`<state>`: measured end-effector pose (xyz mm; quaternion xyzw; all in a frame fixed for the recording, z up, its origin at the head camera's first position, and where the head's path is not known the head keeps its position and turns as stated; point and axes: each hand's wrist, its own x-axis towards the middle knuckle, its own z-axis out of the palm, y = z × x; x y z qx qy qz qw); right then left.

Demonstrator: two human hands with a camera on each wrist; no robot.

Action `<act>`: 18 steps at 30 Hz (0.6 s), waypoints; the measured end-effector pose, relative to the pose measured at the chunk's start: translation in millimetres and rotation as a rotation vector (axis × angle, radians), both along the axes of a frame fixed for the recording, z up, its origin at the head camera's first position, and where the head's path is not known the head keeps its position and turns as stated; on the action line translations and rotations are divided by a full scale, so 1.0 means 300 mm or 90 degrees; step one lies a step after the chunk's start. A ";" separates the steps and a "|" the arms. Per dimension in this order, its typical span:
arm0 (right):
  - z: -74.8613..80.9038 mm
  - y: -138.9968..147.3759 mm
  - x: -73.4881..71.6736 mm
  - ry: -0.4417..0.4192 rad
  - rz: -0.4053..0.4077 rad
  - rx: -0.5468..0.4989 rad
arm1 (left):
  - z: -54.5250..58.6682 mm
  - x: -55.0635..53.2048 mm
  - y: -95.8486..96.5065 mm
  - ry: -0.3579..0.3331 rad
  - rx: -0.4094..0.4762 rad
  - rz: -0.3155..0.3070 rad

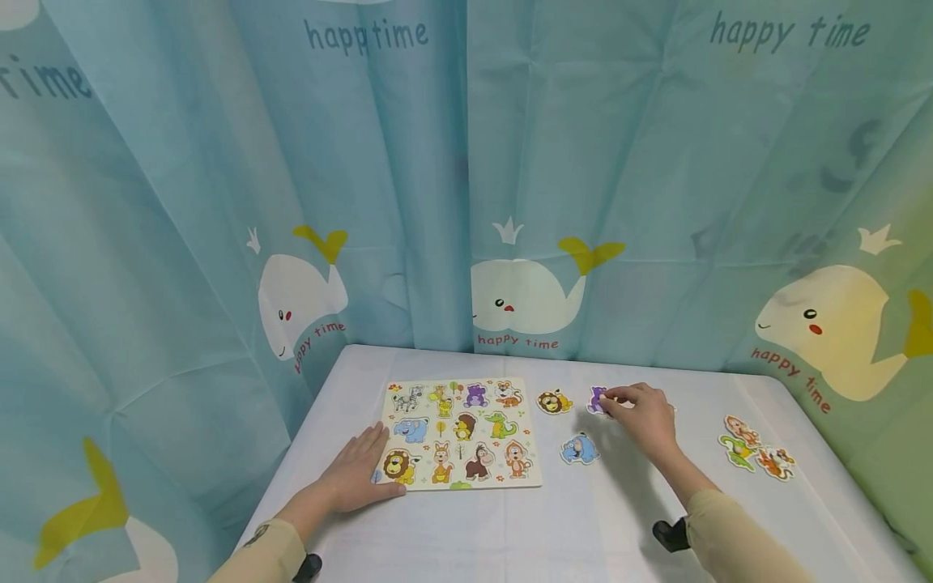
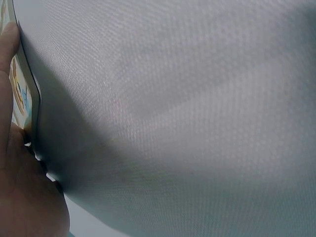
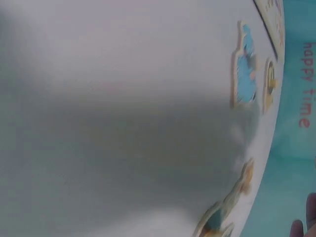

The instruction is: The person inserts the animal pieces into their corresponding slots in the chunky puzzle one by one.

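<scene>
A wooden animal puzzle board [image 1: 453, 435] lies on the table, with pictures of a zebra, giraffe, hippo, crocodile and other animals. My left hand [image 1: 355, 472] rests at its lower left corner, fingers along the left side and thumb at the near edge. In the left wrist view the thumb [image 2: 7, 47] lies against the board's edge [image 2: 33, 106]. To the right of the board, my right hand [image 1: 645, 417] pinches a purple hippo puzzle piece [image 1: 596, 400] between thumb and fingertips. The right wrist view catches only fingertips at its lower right; the hippo is out of sight there.
A lion piece [image 1: 555, 402] and a blue elephant piece [image 1: 579, 448] lie between board and right hand. Farther right, a monkey piece [image 1: 742, 431], a crocodile piece [image 1: 738, 453] and a tiger piece [image 1: 776, 463] sit close together. A whale-print curtain [image 1: 437, 162] hangs behind the table.
</scene>
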<state>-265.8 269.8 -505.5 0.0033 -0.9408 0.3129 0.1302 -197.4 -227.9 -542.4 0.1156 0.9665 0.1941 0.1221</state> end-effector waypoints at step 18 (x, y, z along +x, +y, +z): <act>0.000 -0.191 -0.087 -0.019 0.047 -0.018 | 0.001 -0.001 -0.001 0.004 -0.010 -0.006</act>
